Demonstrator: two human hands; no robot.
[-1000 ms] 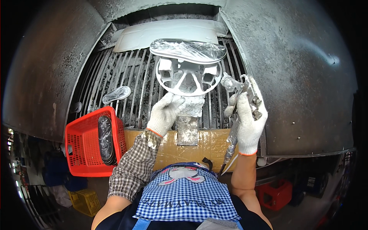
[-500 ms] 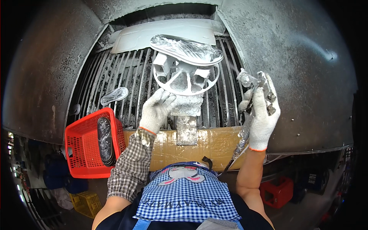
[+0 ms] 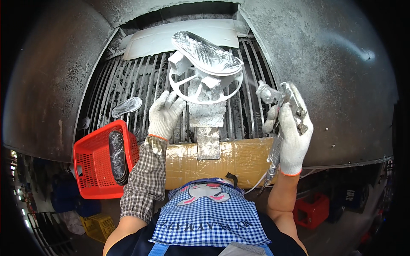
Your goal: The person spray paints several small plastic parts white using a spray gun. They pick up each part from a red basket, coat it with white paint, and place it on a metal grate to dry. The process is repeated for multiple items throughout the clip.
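A shoe sole [image 3: 207, 53], its top covered in shiny clear film and its edge white, rests tilted on blocks over a white-coated spoked wheel [image 3: 234, 90]. The wheel sits on a crusted stand [image 3: 207, 114]. My left hand [image 3: 165, 114], in a white knit glove, is open beside the wheel's near-left rim, fingers stretched out; whether the fingertips touch the rim I cannot tell. On the right, my gloved right hand [image 3: 295, 128] is wrapped round a paint-caked spray gun [image 3: 270, 93]. Its nozzle points left toward the wheel and sole, with a faint mist in front.
A red plastic basket [image 3: 92, 160] at left holds stacked dark soles [image 3: 116, 155]. One film-covered sole [image 3: 127, 107] lies on the slatted metal grate [image 3: 147, 85]. Stained booth walls [image 3: 324, 77] rise on both sides. A tape-wrapped brown cardboard edge [image 3: 243, 160] runs in front of me.
The wheel has turned, swinging the sole to a steeper slant. My left hand has drawn back left from the rim, its fingers spreading. The spray gun has shifted slightly left and down.
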